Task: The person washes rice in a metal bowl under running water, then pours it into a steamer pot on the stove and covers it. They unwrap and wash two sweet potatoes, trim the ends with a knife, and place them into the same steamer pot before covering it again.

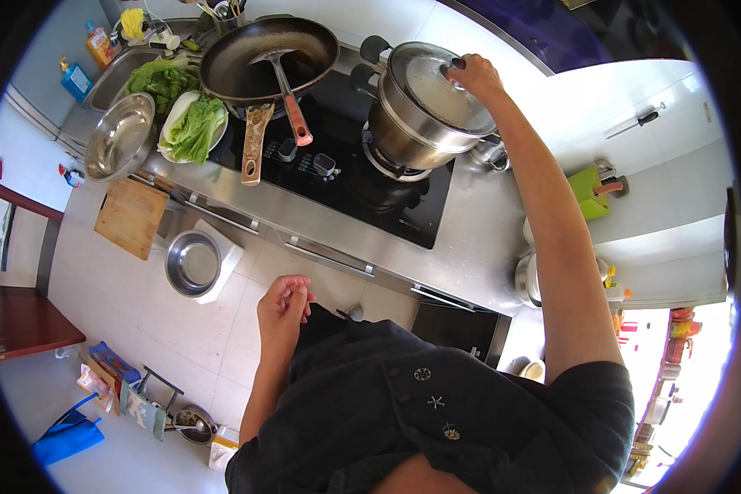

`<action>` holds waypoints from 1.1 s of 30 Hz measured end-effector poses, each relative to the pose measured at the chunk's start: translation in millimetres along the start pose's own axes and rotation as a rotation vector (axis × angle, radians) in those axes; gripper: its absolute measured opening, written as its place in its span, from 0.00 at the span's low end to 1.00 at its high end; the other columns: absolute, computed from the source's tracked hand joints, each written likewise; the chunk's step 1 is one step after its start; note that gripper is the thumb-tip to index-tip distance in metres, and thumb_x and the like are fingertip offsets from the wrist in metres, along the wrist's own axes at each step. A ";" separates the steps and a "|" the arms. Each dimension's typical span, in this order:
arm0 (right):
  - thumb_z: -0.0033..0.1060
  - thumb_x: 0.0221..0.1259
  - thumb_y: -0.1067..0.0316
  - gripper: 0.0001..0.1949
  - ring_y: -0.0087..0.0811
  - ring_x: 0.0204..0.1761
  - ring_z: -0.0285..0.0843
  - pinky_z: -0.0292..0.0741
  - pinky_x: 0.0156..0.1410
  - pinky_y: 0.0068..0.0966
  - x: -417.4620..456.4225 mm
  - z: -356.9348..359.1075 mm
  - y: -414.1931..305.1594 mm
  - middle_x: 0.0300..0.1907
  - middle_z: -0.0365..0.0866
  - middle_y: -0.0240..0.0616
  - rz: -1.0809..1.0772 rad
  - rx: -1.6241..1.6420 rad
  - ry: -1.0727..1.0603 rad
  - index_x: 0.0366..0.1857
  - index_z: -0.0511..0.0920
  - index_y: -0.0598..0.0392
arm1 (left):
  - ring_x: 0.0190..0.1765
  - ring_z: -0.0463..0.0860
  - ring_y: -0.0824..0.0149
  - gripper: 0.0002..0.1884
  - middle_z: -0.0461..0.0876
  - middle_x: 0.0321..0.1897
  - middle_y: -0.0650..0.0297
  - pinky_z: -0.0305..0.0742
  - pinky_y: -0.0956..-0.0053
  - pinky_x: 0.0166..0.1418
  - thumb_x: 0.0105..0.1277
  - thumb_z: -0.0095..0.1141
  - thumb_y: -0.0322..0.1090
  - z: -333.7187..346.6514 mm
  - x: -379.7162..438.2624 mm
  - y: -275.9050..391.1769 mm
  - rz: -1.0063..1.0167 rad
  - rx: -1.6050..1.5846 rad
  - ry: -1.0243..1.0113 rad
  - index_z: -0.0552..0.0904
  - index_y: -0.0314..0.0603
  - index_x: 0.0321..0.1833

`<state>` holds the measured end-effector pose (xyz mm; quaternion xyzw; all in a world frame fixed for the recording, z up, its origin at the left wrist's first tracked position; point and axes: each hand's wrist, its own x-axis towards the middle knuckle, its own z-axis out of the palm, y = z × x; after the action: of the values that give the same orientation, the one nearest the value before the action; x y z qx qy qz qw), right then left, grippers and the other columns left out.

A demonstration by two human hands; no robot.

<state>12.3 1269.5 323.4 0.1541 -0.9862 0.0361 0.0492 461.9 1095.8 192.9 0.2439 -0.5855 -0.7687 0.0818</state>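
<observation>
My right hand (478, 75) grips the dark knob of a glass pot lid (432, 92), which lies on a stainless steel steamer pot (407, 133) over the right burner of the black glass hob (370, 213). My left hand (286, 301) is held in front of my body, fingers curled, with nothing visible in it. A large wok (222, 68) sits on the left burner, and a spatula (284, 92) with a red handle rests across it. Left of the wok, leafy greens (200, 126) lie on a white plate.
A steel bowl (120, 136) leans beside the sink (108, 77), which has more greens (163, 80) at it. Below the counter are a wooden board (131, 216) and a metal basin (193, 263). A green knife holder (588, 192) is at the right wall. A dark range hood (568, 31) overhangs the back.
</observation>
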 end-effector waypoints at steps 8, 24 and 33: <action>0.63 0.45 0.47 0.19 0.36 0.33 0.84 0.79 0.45 0.34 0.9 -2.1 9.8 0.28 0.83 0.47 -0.076 0.063 -0.091 0.22 0.83 0.56 | 0.24 0.71 0.80 0.06 0.79 0.27 0.65 0.64 0.86 0.26 0.69 0.49 0.29 5.7 -3.5 2.6 0.020 0.015 -0.001 0.78 0.36 0.43; 0.58 0.62 0.60 0.17 0.23 0.35 0.76 0.74 0.43 0.23 -147.7 -87.9 -57.2 0.40 0.83 0.37 -0.574 0.707 0.181 0.49 0.79 0.59 | 0.29 0.78 0.76 0.07 0.80 0.27 0.65 0.73 0.80 0.31 0.67 0.50 0.29 31.7 -66.8 -26.5 0.107 0.331 0.015 0.78 0.37 0.44; 0.60 0.57 0.75 0.13 0.29 0.31 0.80 0.75 0.34 0.21 -321.4 12.3 -116.1 0.38 0.80 0.40 -1.013 0.815 -0.507 0.47 0.77 0.58 | 0.31 0.79 0.73 0.08 0.81 0.27 0.62 0.73 0.76 0.35 0.65 0.51 0.31 -1.8 -122.4 -40.1 0.016 0.314 0.149 0.78 0.35 0.43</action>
<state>351.6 1254.7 283.0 0.6050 -0.6818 0.3386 -0.2334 575.3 1156.6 189.1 0.3052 -0.6928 -0.6469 0.0920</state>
